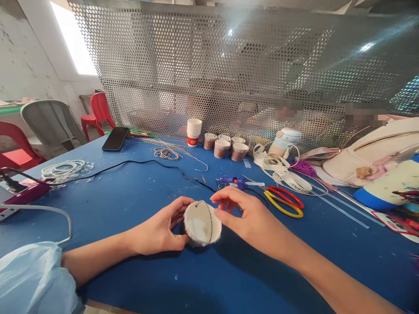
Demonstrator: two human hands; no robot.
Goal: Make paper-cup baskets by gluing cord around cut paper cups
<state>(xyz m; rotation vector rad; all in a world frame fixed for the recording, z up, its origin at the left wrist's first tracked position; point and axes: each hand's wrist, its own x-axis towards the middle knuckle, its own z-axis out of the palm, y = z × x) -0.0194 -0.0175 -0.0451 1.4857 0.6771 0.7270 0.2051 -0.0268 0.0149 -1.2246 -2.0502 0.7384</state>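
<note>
My left hand (165, 229) is closed around the left side of a small paper cup (198, 224), tilted so that its white inside faces me. The cup's outer wall has a fuzzy whitish covering. A thin dark twisted cord (208, 214) arches across the cup's mouth. At the cup's right rim hovers my right hand (242, 213), its thumb and curled fingers apart with nothing visible between them; whether the thumb touches the rim I cannot tell. Beyond it lie a blue glue gun (231, 182) and scissors (286, 203) with red and yellow handles.
Several covered cups (222, 148) stand at the back beside a stack of paper cups (194, 131). A black cable (131, 162) crosses the blue table (131, 192). There are also a phone (115, 138), cord coils (166, 152), white ribbon (291, 179), a bottle (286, 139) and a bag (376, 144).
</note>
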